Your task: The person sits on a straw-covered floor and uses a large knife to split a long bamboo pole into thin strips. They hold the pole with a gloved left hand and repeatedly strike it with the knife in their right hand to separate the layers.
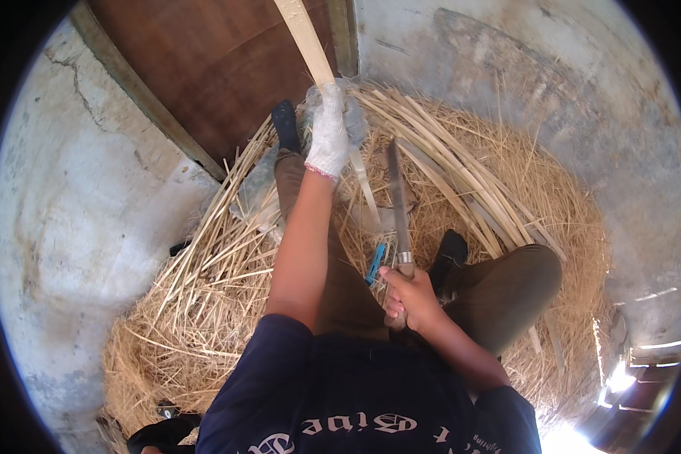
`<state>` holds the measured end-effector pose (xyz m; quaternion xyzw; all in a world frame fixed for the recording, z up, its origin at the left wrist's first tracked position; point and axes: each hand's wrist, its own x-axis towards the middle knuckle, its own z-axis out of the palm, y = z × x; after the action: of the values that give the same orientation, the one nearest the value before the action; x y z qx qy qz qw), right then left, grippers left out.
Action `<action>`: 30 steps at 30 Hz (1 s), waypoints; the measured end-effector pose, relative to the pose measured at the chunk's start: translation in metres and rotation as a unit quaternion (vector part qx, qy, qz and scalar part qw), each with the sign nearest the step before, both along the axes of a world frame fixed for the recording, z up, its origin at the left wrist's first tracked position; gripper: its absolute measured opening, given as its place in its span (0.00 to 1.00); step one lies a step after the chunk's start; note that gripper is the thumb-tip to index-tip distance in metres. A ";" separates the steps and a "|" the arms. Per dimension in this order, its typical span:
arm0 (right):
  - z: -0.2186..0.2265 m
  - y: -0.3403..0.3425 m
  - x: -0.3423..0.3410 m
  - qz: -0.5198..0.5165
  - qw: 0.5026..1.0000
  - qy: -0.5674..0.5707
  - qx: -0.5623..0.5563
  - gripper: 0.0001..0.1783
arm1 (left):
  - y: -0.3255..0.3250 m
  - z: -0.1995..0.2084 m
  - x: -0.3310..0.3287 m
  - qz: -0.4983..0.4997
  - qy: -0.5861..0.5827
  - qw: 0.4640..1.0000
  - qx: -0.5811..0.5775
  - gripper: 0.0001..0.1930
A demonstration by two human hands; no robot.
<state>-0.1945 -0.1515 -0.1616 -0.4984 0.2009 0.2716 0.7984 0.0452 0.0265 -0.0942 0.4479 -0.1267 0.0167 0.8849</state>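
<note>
My left hand (329, 136), in a white knit glove, is stretched far forward and closed around a pale split bamboo strip (305, 38). The strip rises above the glove toward the door, and a narrower pale length shows below the hand, slanting down toward the middle. My right hand (410, 297) is bare and wrapped round the wooden handle of a long-bladed knife (398, 204). Its blade points away from me, to the right of the strip and apart from it. Close to the knife handle lies a small blue object (376, 262) whose kind I cannot make out.
Long bamboo strips (461, 166) lie in a bundle at the right, and thinner ones (219, 219) at the left. Shavings (189, 325) cover the floor around my legs. A brown door (219, 68) stands ahead between stained walls (76, 204). My dark-socked feet (285, 125) are among the strips.
</note>
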 end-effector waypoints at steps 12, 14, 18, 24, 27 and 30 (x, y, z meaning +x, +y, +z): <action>-0.007 0.000 -0.002 0.031 0.999 -0.013 -0.017 0.14 | -0.005 0.006 -0.002 0.079 0.034 0.996 -0.033 0.22; -0.013 0.001 -0.004 0.009 0.998 -0.050 -0.027 0.14 | -0.005 0.006 -0.004 0.079 0.035 0.996 -0.034 0.22; -0.016 0.004 0.000 0.058 0.998 -0.013 -0.012 0.13 | -0.003 0.003 -0.001 0.080 0.025 0.996 -0.037 0.21; -0.019 0.001 0.002 0.085 0.996 0.001 -0.037 0.12 | 0.000 0.001 0.000 0.098 0.023 0.994 -0.040 0.19; -0.017 0.000 0.002 0.097 0.993 -0.022 -0.059 0.15 | -0.001 0.001 -0.001 0.108 0.028 0.993 -0.035 0.19; -0.010 0.000 0.006 0.087 0.996 0.008 -0.023 0.19 | 0.000 0.001 -0.002 0.093 0.026 0.994 -0.052 0.18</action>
<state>-0.1885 -0.1518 -0.1717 -0.5304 0.1690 0.3393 0.7583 0.0429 0.0262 -0.0930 0.4111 -0.0602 0.0935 0.9048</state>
